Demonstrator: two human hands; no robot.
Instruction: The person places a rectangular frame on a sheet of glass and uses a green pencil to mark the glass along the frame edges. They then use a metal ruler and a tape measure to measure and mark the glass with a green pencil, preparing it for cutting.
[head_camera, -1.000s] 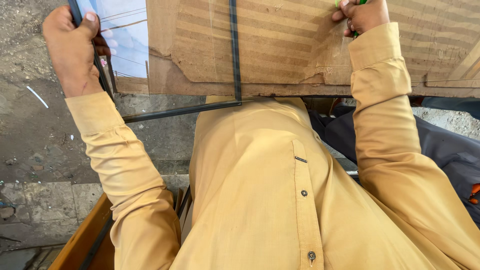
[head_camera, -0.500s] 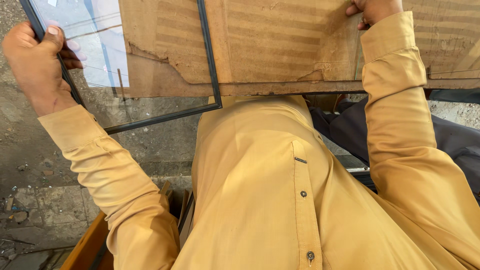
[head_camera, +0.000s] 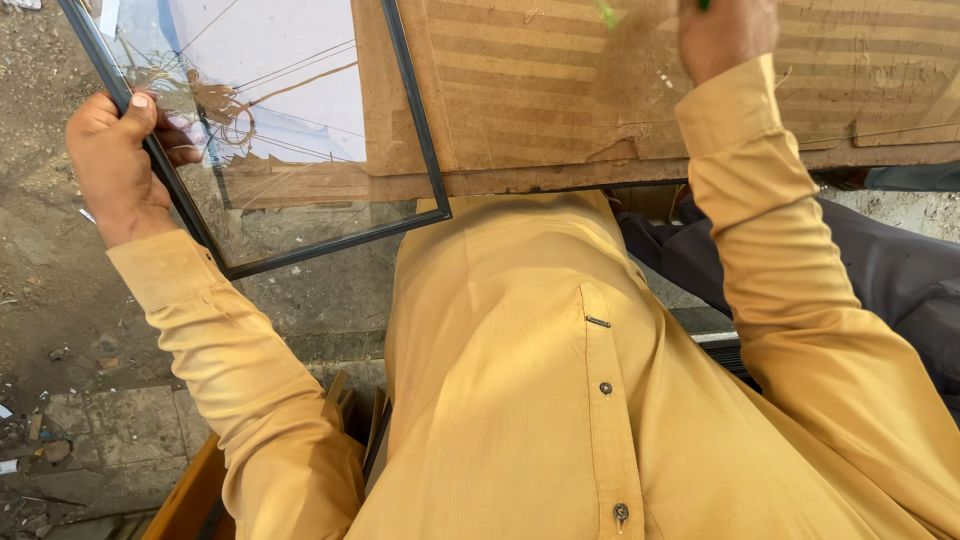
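Left hand grip closed on glass pane edge, pane half off worktop. Right hand grip: can't tell.

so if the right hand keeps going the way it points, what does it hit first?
The right hand points up the picture across the cardboard sheet it rests on. Ahead only more cardboard shows before the frame edge; beyond that is cropped, so nothing else can be told.

The left hand has slid the glass pane further off the board.
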